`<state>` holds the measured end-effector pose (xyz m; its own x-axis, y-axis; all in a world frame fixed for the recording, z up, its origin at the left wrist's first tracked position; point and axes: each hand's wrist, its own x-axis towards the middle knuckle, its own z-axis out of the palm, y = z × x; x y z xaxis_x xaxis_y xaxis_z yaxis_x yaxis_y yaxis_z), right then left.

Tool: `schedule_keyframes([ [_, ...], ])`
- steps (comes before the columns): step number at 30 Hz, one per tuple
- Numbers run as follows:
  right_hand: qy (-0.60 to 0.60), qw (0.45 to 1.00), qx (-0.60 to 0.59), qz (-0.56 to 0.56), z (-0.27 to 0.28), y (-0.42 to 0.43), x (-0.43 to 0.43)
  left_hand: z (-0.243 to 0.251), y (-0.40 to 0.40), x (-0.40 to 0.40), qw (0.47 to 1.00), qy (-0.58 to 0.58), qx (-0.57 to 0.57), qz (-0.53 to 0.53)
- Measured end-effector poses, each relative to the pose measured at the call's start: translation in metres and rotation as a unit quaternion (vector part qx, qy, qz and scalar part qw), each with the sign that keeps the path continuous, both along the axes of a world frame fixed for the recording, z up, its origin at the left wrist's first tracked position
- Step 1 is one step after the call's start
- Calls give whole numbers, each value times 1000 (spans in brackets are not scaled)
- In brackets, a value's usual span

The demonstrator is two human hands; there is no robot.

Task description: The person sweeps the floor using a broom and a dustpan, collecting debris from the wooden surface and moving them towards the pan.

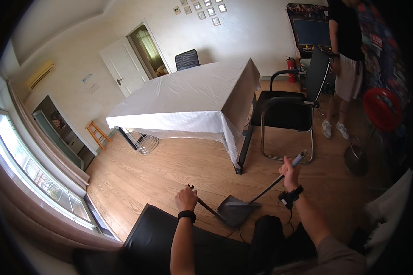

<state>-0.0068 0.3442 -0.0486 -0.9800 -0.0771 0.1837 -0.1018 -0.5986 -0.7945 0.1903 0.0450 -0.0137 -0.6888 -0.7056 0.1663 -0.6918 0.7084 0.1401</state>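
Note:
My left hand (186, 199) grips the dark handle of a long-handled dustpan (235, 215), whose grey pan rests on the wood floor in front of me. In my right hand (290, 174) is the upper part of a broom handle (266, 188), its light grey tip pointing up past my fingers. That handle slants down to the left, and the broom head (244, 204) lies across the pan's opening. Whether any sweepings are in the pan I cannot tell. Both wrists wear black bands.
A table under a pale cloth (179, 92) stands ahead. Right of it are a black armchair (285, 106), a red round stool (382, 109) and a standing person (347, 62). A black padded seat (158, 233) is close on my left. A wooden stool (98, 134) stands by a doorway.

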Motion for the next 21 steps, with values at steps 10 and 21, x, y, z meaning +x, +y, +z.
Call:
schedule_keyframes([
  [10,156,987,-2,48,33,-37,-3,-5,-4,-3,999,-5,-40,-9],
  [21,130,967,217,0,-110,-74,-5,-6,-10,0,1000,-1,-23,-15],
])
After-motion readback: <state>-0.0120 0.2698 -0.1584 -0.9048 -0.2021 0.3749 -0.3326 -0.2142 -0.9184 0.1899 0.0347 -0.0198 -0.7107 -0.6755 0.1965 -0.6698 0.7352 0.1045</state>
